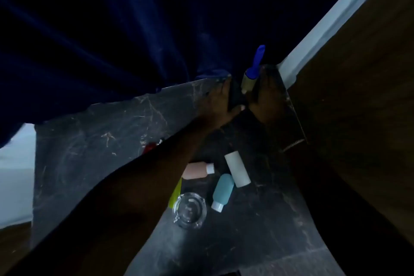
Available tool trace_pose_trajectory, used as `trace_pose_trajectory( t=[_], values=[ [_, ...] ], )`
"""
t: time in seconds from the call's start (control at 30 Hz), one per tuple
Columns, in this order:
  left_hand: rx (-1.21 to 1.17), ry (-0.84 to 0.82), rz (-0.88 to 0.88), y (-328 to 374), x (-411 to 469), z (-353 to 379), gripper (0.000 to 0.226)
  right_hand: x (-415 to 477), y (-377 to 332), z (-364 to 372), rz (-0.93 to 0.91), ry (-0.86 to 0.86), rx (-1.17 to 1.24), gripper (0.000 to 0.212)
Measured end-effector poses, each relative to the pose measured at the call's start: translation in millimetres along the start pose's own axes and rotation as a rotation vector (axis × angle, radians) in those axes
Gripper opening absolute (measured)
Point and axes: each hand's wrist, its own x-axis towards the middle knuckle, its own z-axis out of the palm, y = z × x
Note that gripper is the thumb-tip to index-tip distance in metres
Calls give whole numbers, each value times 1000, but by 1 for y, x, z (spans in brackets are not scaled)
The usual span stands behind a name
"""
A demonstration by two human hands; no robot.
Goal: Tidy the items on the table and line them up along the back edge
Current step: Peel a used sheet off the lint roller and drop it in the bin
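Observation:
At the table's back right corner, both my hands meet. My left hand [218, 105] is wrapped around a black object [235, 96], thumb under it. My right hand [267, 96] holds a lint roller [248, 83] that stands upright with its blue handle [256, 63] pointing up. Nearer to me on the dark marble table [94, 141] lie a pink bottle [197, 170], a white cylinder [237, 168], a teal bottle [221, 192] with a white cap and a glass ashtray [189, 209]. My left forearm partly hides a yellow-green item [177, 190] and a red item [150, 147].
A dark blue curtain [100, 40] hangs behind the table's back edge. A brown wooden panel [358, 96] with a white strip [324, 29] rises along the right side. The light is dim.

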Motion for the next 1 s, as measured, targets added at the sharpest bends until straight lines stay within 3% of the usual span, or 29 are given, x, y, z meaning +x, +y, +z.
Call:
trace_pose_trajectory(
  t=[0.07, 0.2, 0.53, 0.67, 0.77, 1.0],
  values=[
    [-166, -56, 5, 8, 23, 4, 87, 21, 7, 5, 58, -32, 124, 68],
    [-308, -70, -18, 20, 52, 11, 44, 48, 12, 12, 96, 56, 57, 58],
    [-559, 22, -172, 19, 11, 13, 41, 11, -12, -2, 42, 126, 14, 42],
    [-710, 58, -169, 26, -41, -9, 58, -33, -46, -14, 151, 63, 486, 31],
    [-628, 139, -155, 27, -85, -21, 58, -72, -66, -24, 262, 16, 804, 27],
    [-440, 151, -203, 19, -194, -40, 49, -168, -101, -32, 306, -153, 1059, 13]
  ],
)
